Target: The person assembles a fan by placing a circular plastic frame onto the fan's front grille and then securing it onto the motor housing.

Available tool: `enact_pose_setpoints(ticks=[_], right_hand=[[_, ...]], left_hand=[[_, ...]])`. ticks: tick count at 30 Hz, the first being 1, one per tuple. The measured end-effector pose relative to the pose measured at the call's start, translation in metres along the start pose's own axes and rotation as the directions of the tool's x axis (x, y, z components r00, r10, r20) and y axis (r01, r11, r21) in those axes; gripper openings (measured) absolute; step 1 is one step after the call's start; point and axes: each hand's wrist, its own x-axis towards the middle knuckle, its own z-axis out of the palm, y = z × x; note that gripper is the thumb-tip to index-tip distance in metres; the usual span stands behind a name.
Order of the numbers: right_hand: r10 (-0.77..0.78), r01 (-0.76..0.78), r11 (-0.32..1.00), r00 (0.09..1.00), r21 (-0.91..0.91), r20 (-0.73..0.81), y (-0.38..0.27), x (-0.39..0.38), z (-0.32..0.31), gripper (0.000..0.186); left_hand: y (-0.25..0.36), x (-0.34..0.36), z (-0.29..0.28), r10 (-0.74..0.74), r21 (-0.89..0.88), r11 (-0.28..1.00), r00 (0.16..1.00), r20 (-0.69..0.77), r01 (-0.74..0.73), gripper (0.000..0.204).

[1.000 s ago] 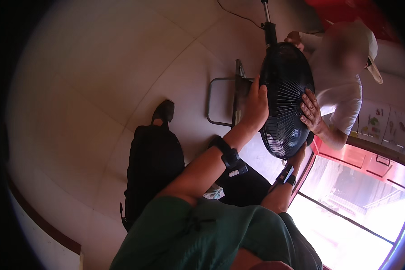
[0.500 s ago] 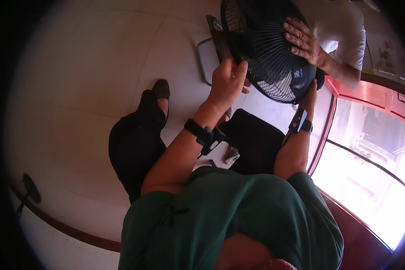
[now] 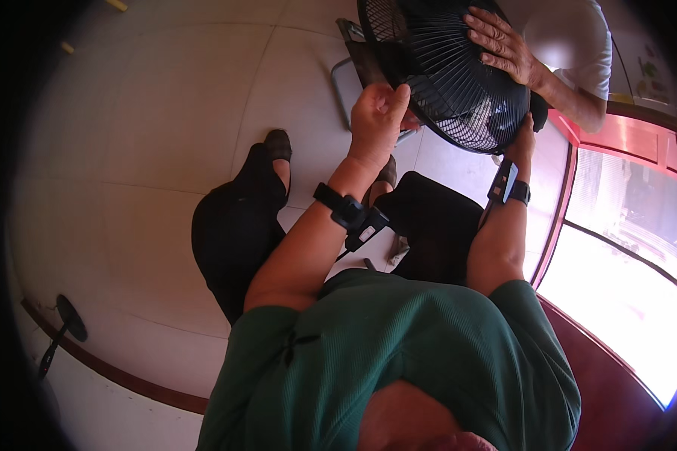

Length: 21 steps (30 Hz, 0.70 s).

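A black pedestal fan's round cage head [image 3: 432,56] is at the top centre-right, held tilted between me and another person. My left hand [image 3: 380,116] has its fingers curled at the lower-left rim of the cage, thumb raised along it. My right hand [image 3: 523,139] grips the lower-right edge, its fingers partly hidden behind the fan. The other person's hand [image 3: 504,49] lies spread on the front grille, fingers apart, with that person's white sleeve [image 3: 587,52] behind it.
A metal-framed seat or stand [image 3: 341,83] stands behind the fan. My dark-trousered legs [image 3: 233,233] are below it on the tiled floor [image 3: 143,135]. A small black round-based stand [image 3: 71,316] is at lower left. A bright red-framed glass opening [image 3: 617,240] fills the right.
Since a second ago the fan head has moved up and left in view and turned, its pole leaving sight. My hands followed it, my left shifting to the lower rim. The other hand stays on the grille.
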Motion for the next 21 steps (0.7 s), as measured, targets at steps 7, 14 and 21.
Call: enact_pose_setpoints(ticks=[7,14,21], right_hand=[[0.091,-0.082,0.989,0.994,0.121,-0.067,-0.002,0.001,0.001,0.081],[0.126,-0.11,0.982,0.988,0.156,-0.094,0.001,0.009,0.0,0.08],[0.165,-0.14,0.977,0.974,0.158,-0.155,-0.006,0.0,0.011,0.076]], left_hand=[[0.016,-0.004,0.019,-0.176,-0.192,0.969,0.979,-0.102,0.154,0.019],[0.018,-0.005,0.023,-0.149,-0.183,0.975,0.982,-0.118,0.126,0.018],[0.018,-0.015,0.026,-0.244,-0.197,0.955,0.964,-0.107,0.22,0.018]])
